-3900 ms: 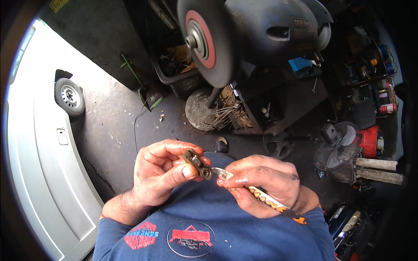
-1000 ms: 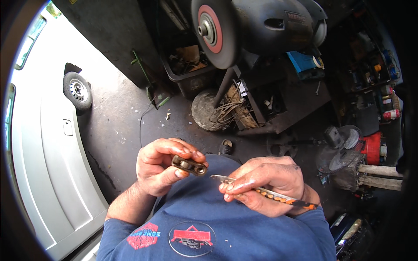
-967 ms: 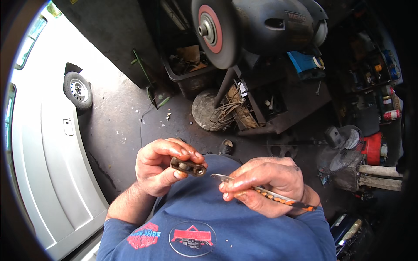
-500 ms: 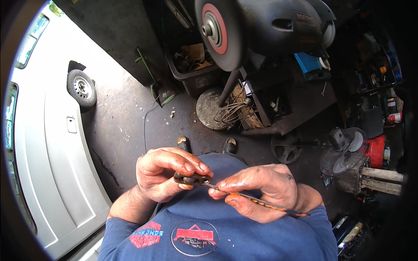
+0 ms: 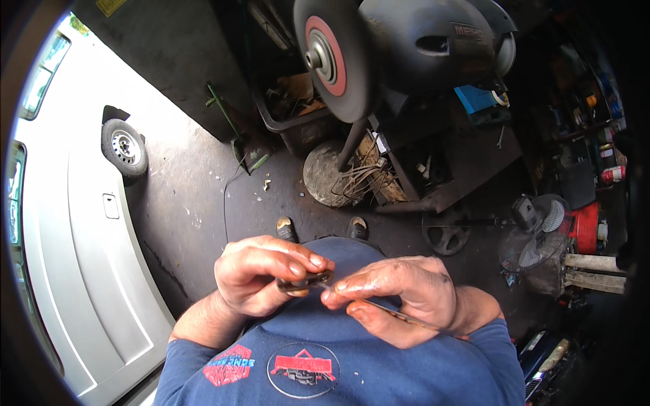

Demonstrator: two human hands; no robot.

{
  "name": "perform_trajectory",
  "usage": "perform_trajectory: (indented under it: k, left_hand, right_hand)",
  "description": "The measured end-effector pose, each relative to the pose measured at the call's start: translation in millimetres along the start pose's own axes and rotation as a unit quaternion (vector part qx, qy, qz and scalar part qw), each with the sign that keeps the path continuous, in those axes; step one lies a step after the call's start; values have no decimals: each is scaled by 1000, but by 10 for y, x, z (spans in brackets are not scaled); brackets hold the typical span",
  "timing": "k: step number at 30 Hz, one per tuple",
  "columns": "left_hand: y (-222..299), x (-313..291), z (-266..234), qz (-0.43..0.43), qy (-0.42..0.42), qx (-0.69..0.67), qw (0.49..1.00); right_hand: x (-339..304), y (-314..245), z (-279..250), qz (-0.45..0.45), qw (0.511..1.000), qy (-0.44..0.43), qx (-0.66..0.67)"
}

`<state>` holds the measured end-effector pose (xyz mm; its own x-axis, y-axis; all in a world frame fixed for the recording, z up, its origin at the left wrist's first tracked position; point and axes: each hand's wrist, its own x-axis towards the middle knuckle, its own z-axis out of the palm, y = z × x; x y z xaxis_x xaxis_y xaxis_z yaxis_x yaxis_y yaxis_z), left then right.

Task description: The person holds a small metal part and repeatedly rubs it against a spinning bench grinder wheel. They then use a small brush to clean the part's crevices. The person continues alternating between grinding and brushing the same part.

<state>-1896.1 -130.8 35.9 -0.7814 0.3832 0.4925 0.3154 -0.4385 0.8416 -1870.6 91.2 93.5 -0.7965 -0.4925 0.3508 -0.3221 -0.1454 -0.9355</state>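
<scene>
My left hand (image 5: pixel 247 276) is closed on a small dark metal part (image 5: pixel 306 281), pinched between thumb and fingertips in front of my chest. The part looks greasy and has a hole or recess at its right end. To its right, my right hand (image 5: pixel 414 289) pinches a long thin tool (image 5: pixel 401 314), dark with worn orange patches. The tool's tip points left at the metal part; whether they touch I cannot tell. Fingers cover much of both things. Dark orange-brown grime coats the fingers of both hands.
A bench grinder (image 5: pixel 420 47) stands ahead on a post with a round base (image 5: pixel 328 174). Beside it are a black bin (image 5: pixel 298 125) and a metal shelf (image 5: pixel 467 176). A white van (image 5: pixel 88 250) is at the left, a fan (image 5: pixel 538 240) at the right. A cable (image 5: pixel 225 210) crosses the floor.
The metal part has tilted in my left hand and moved slightly right. The thin tool has turned, showing less of its orange patches, and my right fingers sit closer to the part.
</scene>
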Motion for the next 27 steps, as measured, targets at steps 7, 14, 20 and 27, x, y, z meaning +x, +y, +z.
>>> perform_trajectory:
  k: [7, 14, 20, 27]
  left_hand:
    - [-8, 21, -41, 27, 1, 25, 999]
    - [-32, 51, -107, -3, 1, 62, 998]
    - [-179, 61, -35, -205, 116, -127, 963]
    - [-300, 146, 4, -409, 160, -274, 856]
  right_hand:
    - [-5, -13, -12, 35, 998, 43, 23]
    - [39, -5, -86, 58, 996, -35, 56]
    - [-33, 137, -62, 121, 976, 163, 83]
    - [-26, 451, -70, 118, 973, 126, -153]
